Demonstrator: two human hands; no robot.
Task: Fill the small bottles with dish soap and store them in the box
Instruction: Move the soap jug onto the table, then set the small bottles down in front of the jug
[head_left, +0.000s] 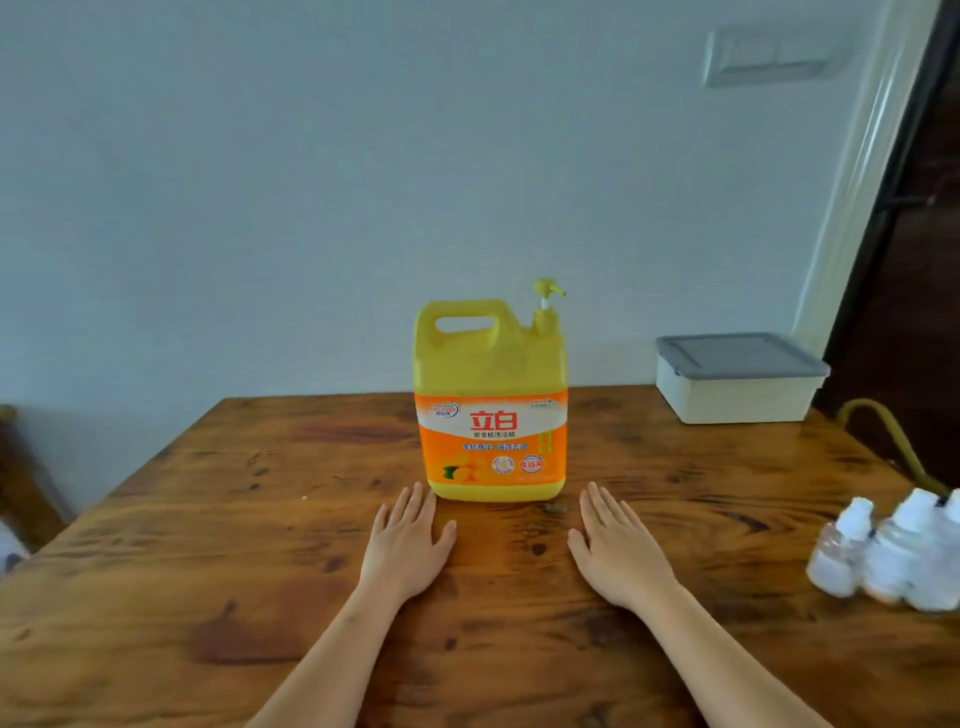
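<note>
A big yellow dish soap jug (490, 400) with an orange label and a pump top stands upright at the middle of the wooden table (208, 519). My left hand (408, 543) lies flat on the table just in front of the jug's left corner. My right hand (615, 548) lies flat to the right of the jug's front, fingers straight. Neither hand holds anything. Several small clear bottles with white caps (893, 556) stand clustered at the table's right edge, blurred. A cream box with a grey lid (737, 376), closed, sits at the back right corner.
A pale wall runs behind the table. A dark door frame stands at the far right, with a yellowish curved chair back (883, 431) below it. Another chair edge (21, 467) shows at the far left.
</note>
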